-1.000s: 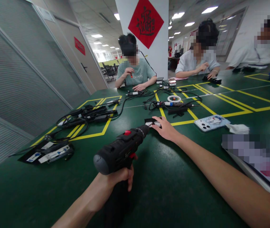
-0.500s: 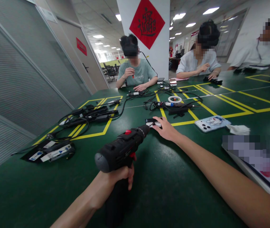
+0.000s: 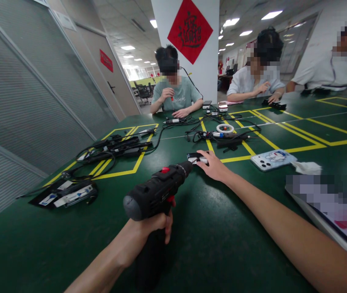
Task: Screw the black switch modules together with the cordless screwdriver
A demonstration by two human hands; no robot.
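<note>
My left hand is wrapped round the grip of a black cordless drill with red accents, one finger by its red trigger. The drill points forward and right. Its tip meets, or nearly meets, a small black-and-white block on the green table; I cannot tell whether they touch. My right hand grips that block from the right, thumb on the near side and fingers over the top. The hand hides part of the block, so its exact kind is unclear.
Black cables and tools lie at the left, near a black pouch. An electric screwdriver and a white ring are ahead. A phone, a tissue and a laptop-like slab lie right. Several people sit opposite.
Both hands, the drill and the block keep practically the same places. The whole view has shifted very slightly.
</note>
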